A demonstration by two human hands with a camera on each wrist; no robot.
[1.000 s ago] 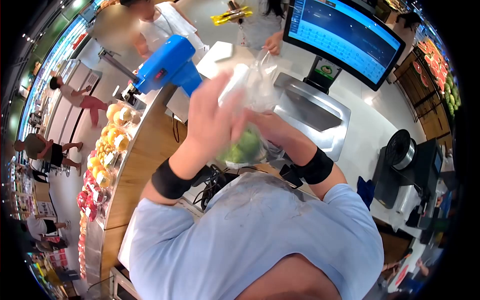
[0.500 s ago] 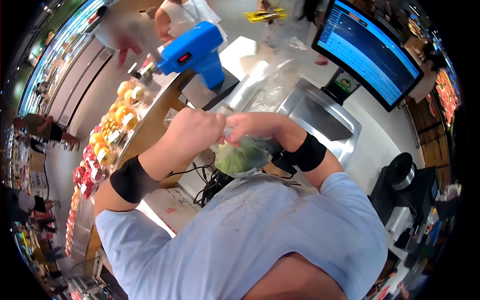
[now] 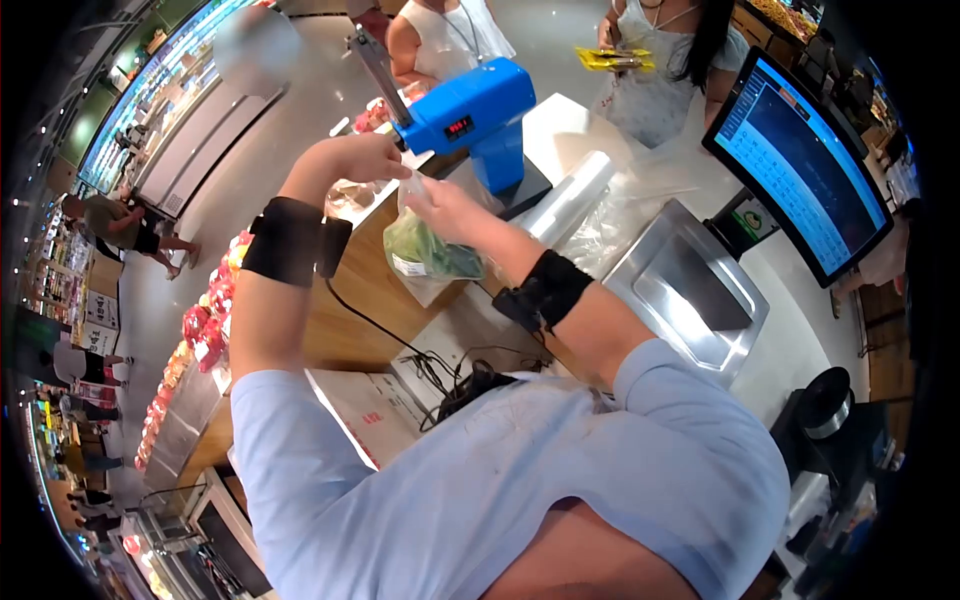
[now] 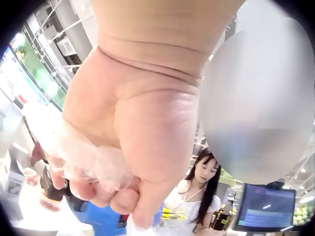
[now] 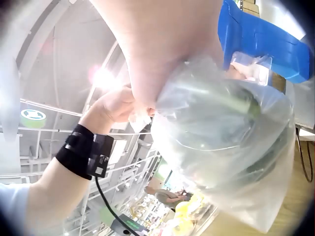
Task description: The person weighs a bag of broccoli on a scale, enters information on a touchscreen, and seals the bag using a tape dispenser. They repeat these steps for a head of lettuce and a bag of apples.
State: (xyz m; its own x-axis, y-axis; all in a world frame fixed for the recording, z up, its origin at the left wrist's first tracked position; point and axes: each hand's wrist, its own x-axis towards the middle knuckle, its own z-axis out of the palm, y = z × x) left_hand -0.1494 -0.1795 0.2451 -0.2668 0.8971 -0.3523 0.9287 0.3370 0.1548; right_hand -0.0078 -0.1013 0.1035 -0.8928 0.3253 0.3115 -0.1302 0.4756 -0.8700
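Note:
A clear plastic bag (image 3: 430, 250) with leafy green vegetables hangs in front of the blue machine (image 3: 470, 108) with the red digit display. My right hand (image 3: 450, 210) grips the bag's gathered neck, just above the greens. Farther left and higher, my left hand (image 3: 365, 158) holds the bag's loose top end, close to the machine's near end. In the left wrist view, crumpled plastic (image 4: 93, 152) lies across the palm under curled fingers. The filled bag (image 5: 221, 132) hangs below my right hand in the right wrist view, its neck hidden by that hand.
Right of the machine lie a roll of clear bags (image 3: 575, 195) and a steel scale tray (image 3: 690, 290). A monitor (image 3: 800, 165) stands beyond. Wrapped fruit (image 3: 205, 325) lines the left counter edge. Cables (image 3: 450, 385) lie near my body. Two people stand across the counter.
Both hands have carried the bag from in front of my chest forward and left to the blue machine. Earlier, the left hand moved in to grip the bag's top. The head view has turned.

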